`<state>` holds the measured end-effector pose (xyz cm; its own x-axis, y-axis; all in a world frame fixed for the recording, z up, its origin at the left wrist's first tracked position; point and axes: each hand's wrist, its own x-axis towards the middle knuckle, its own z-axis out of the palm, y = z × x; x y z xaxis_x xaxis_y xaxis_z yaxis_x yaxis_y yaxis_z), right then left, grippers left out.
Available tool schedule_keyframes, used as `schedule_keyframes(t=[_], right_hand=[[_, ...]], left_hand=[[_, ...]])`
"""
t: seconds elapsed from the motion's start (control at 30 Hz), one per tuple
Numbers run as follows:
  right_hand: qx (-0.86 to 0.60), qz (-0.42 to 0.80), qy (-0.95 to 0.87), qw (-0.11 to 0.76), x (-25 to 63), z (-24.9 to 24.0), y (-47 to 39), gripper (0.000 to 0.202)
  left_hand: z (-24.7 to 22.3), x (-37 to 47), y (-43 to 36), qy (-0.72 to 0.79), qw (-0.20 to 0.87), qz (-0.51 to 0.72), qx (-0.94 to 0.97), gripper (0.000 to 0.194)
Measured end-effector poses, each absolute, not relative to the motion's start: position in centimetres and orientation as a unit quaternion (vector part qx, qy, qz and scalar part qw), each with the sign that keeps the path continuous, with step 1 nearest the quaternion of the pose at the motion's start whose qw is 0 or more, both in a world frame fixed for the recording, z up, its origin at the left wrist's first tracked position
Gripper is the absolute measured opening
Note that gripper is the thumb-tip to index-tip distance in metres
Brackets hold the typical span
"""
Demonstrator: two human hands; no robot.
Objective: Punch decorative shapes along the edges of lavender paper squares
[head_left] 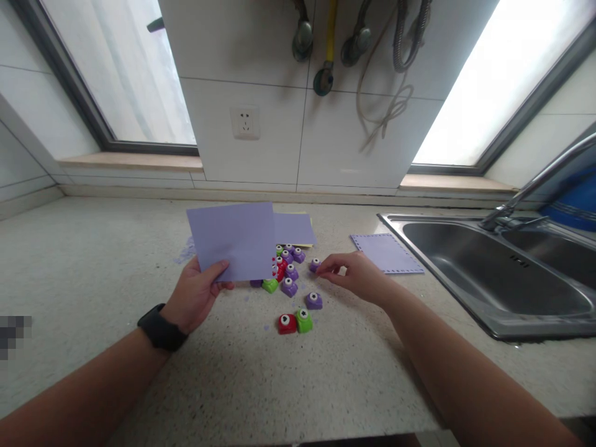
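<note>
My left hand [201,288], a black watch on its wrist, grips a sheet of purple paper [233,239] by its lower left part, thumb on top. At the sheet's lower right edge, small punched holes seem to let red show through. My right hand [347,273] has its fingertips pinched on a small purple craft punch [315,265] with a white button. Between the hands lies a cluster of purple, red and green craft punches, partly behind the sheet. Nearer me are a purple punch [314,301], a red punch [287,323] and a green punch [304,320].
More purple sheets [294,228] lie behind, with a yellow edge beneath. A purple sheet with a punched border [384,251] lies beside the steel sink [475,298]. Purple paper bits [186,250] are scattered on the speckled counter [223,385]. A faucet [526,186] stands at the right.
</note>
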<state>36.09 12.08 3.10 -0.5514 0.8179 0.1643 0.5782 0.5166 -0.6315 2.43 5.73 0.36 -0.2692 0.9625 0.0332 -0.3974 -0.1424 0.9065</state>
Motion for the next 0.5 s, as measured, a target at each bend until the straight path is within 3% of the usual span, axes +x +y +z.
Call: schedule_keyframes(t=[0.5], right_hand=[[-0.376,0.300,-0.841,0.247,35.94,2.55,11.92,0.018]], left_hand=[[0.25,2.78,5.62,0.423,0.496,0.665,0.364,0.035]])
